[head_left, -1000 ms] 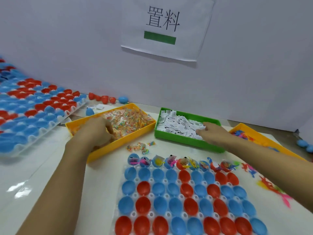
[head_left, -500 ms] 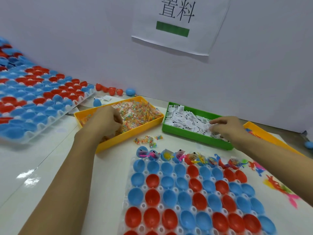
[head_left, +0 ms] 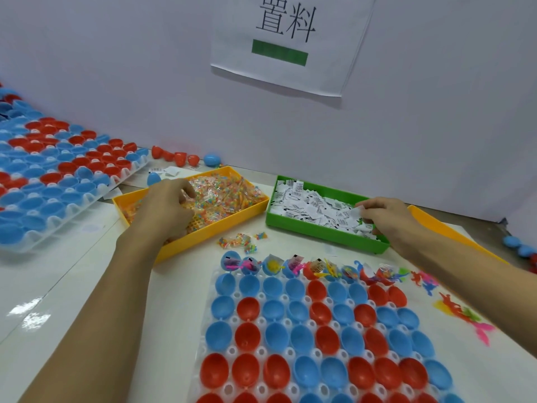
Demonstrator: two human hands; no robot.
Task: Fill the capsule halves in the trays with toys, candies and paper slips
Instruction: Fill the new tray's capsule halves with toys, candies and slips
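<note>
A clear tray in front of me holds rows of red and blue capsule halves; only its far row has toys, candy and slips in it. My left hand reaches into the yellow bin of candy packets, fingers curled among them. My right hand is in the green bin of white paper slips and pinches a slip between thumb and fingers.
A second tray of capsule halves lies at the left. Loose capsule halves sit by the wall. Spilled candy packets lie between bins and tray. Colourful toys lie at the right, by another yellow bin.
The view has shifted, so the bins and tray sit differently in frame. My right hand has curled and pinched up a paper slip. My left hand stays in the candy bin.
</note>
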